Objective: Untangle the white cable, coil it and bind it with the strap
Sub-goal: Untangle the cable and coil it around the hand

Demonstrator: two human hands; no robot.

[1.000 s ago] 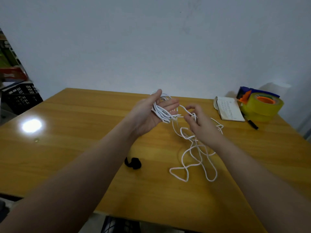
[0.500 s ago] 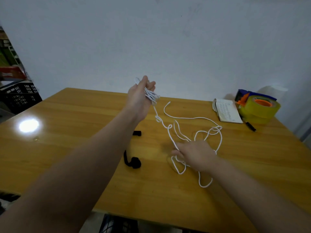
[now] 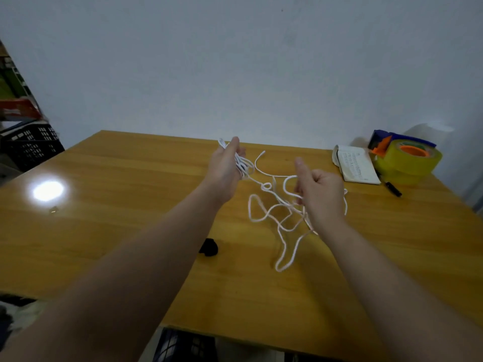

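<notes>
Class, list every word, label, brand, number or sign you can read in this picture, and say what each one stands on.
Nothing here can be read.
White booklet: rows of print on its cover, too blurred to read.
Tape roll: no print shows.
Red box at the left edge: too blurred to tell.
White cable and black strap: no markings show.

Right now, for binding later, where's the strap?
Head view: the black strap lies on the table beside the left forearm, left of the white cable's lowest loop.
</notes>
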